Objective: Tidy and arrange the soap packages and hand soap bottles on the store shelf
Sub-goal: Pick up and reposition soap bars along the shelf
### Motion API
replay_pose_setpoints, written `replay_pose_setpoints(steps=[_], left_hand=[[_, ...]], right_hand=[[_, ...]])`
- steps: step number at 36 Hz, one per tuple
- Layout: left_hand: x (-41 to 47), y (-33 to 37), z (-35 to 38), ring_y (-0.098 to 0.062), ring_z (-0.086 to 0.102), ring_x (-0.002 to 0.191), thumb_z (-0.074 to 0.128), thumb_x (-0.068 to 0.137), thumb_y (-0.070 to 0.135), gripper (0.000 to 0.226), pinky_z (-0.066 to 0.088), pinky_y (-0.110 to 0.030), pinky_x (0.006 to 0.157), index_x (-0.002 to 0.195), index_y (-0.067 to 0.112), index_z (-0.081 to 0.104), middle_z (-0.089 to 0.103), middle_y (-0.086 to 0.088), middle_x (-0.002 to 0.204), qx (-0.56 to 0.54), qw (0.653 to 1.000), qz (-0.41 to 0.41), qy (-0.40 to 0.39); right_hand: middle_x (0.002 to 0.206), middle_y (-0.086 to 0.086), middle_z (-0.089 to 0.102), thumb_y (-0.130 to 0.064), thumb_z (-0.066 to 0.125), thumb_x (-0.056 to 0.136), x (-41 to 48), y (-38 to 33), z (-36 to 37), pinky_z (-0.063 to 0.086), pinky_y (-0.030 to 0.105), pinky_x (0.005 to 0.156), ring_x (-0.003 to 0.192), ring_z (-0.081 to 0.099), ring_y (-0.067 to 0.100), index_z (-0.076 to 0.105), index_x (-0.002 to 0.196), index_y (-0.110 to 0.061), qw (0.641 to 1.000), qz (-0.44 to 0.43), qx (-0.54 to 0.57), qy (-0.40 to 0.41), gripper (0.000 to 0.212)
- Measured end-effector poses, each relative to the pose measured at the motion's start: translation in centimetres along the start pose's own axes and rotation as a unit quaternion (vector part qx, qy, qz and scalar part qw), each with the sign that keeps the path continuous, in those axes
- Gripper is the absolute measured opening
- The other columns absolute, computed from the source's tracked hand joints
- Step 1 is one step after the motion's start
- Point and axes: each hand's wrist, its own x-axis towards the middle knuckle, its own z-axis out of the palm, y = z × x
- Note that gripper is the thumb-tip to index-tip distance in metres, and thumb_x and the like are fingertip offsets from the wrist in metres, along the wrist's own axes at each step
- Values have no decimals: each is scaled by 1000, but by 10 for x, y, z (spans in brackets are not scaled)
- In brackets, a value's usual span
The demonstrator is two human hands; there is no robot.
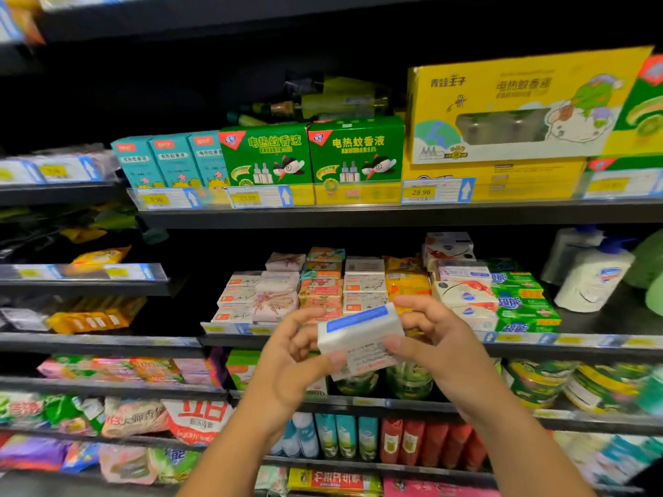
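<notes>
Dark store shelving fills the view, several tiers deep. On the upper shelf (358, 217), a big yellow box (509, 102) with a clear window sits toward the right end on top of flatter yellow cartons. Left of it, two green boxes (265, 156) stand side by side at the front edge. Three slimmer teal boxes (172, 159) stand further left.

The soap shelf (606, 319) lies one tier below. Near its right end stand two white hand soap bottles (592, 278) with blue pump tops, one just behind the other. To their left, green soap packs (520, 299) are stacked up to the front edge. A pile of white boxed soaps (462, 295) with red print sits beside them. Across the middle of the shelf run rows of stacked soap packages (323, 285) in white, pink, orange and yellow, not all squared up.

The person's left hand (287, 360) and right hand (441, 338) are raised together in front of this shelf's front edge. Between them they hold a white soap package (358, 335) with a blue stripe, tilted, off the shelf and just before the middle rows. The left fingers (305, 338) curl at the package's left end with the thumb pressed on its lower face. The right fingers (419, 303) curl over its right end, the thumb pinching the lower right corner.

Yellow price tags (421, 191) line the shelf rails.
</notes>
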Motion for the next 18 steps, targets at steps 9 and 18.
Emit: replay_pose_setpoints(steps=[9, 18], left_hand=[[6, -19, -9, -13, 56, 54, 61, 94, 49, 43, 37, -26, 48, 104, 7, 65, 66, -4, 68, 75, 981, -175, 43], [8, -38, -24, -16, 49, 60, 42, 101, 54, 45, 36, -21, 43, 105, 18, 68, 70, -5, 88, 141, 955, -252, 63]], right_hand=[[76, -9, 70, -45, 71, 87, 12, 15, 25, 50, 26, 69, 71, 65, 6, 70, 89, -22, 984, 123, -129, -21, 23], [66, -7, 71, -56, 51, 97, 17, 36, 48, 47, 27, 51, 60, 68, 17, 66, 96, -19, 960, 214, -154, -98, 39]])
